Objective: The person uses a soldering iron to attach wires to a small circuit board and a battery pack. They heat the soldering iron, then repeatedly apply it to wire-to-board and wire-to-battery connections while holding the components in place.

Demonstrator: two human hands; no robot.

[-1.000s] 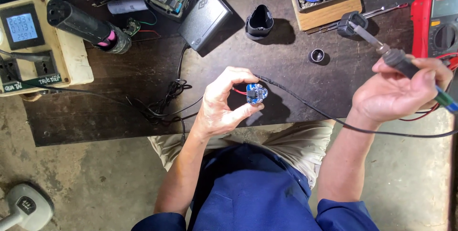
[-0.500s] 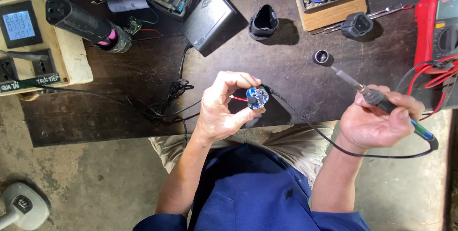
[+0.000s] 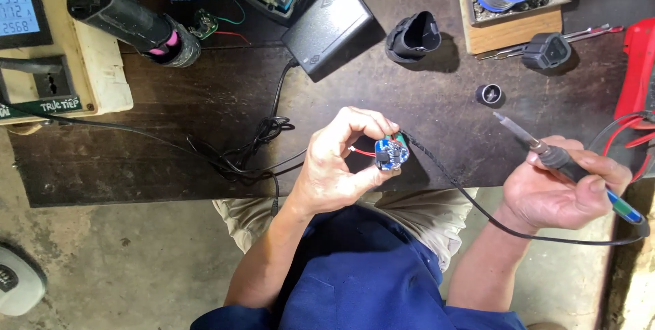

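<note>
Pinching blue circuit board (image 3: 391,153) — left hand (image 3: 341,163), soldering iron (image 3: 546,156) right, black adapter (image 3: 332,26) behind

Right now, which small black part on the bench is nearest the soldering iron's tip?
The small round ring-shaped cap, just above the soldering iron tip; the other black pieces lie farther back.

Bare bench lying open between left hand (image 3: 338,166) and iron (image 3: 546,156), small ring (image 3: 488,94) standing just beyond, tangled cable (image 3: 256,146) crowding the left, adapter (image 3: 327,26) and black cap (image 3: 413,37) blocking farther back.
</note>
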